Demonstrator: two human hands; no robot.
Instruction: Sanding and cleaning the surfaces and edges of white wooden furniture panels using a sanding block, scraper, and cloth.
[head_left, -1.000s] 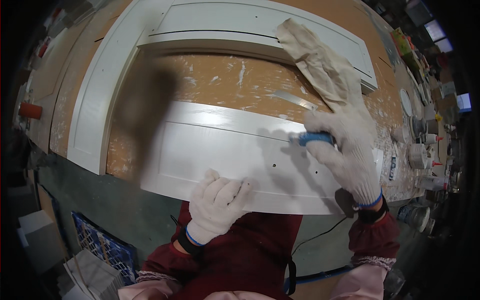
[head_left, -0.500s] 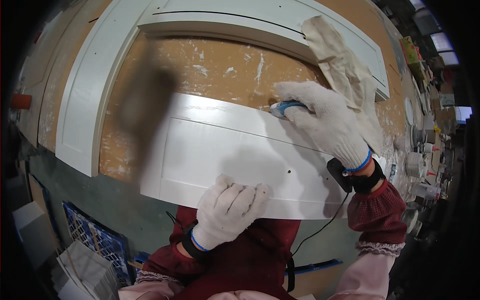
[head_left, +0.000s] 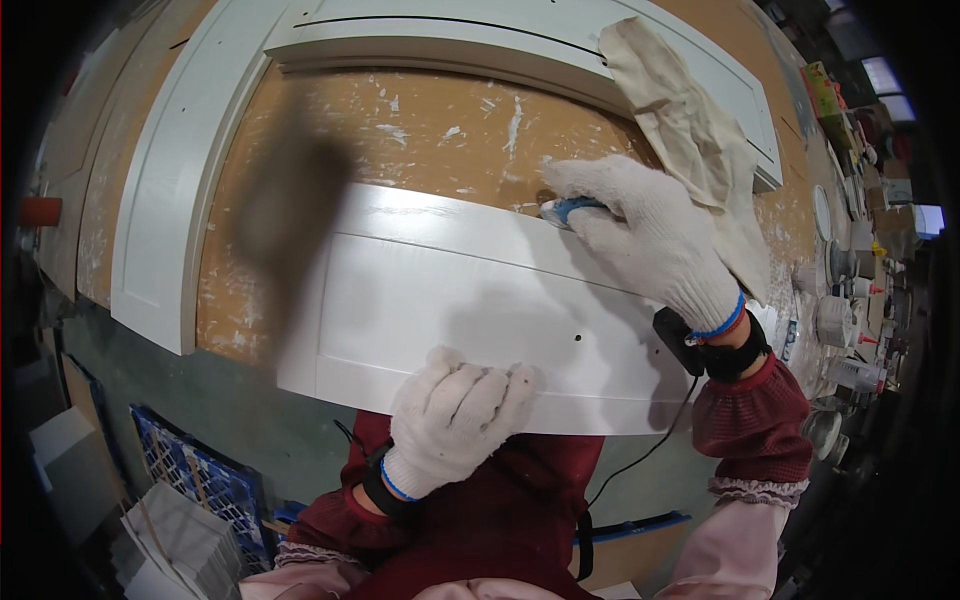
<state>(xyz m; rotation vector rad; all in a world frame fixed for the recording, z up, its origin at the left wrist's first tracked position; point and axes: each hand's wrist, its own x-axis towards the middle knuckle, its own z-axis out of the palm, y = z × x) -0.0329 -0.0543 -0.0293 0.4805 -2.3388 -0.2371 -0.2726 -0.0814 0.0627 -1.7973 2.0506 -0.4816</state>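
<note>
A white framed panel (head_left: 450, 300) lies in front of me, with a small dark hole on its right part. My left hand (head_left: 455, 425), in a white knitted glove, rests over its near edge, with the fingers lying on the surface. Closed at the panel's far edge is my right hand (head_left: 650, 230), also gloved. It grips a small blue tool (head_left: 575, 210) with a whitish end; the fingers cover most of it, so its exact kind does not show. A cream cloth (head_left: 685, 130) hangs over another white frame piece beyond the right hand.
White frame pieces (head_left: 160, 220) stand along the left and far sides of the brown, paint-marked worktop (head_left: 440, 125). A blurred dark shape (head_left: 295, 200) blocks part of the view. A thin cable (head_left: 650, 450) runs from my right wrist. Several containers (head_left: 835, 320) line the right.
My right hand has shifted very slightly, still gripping the blue tool at the far edge. The left hand stays on the panel. The view has moved a little.
</note>
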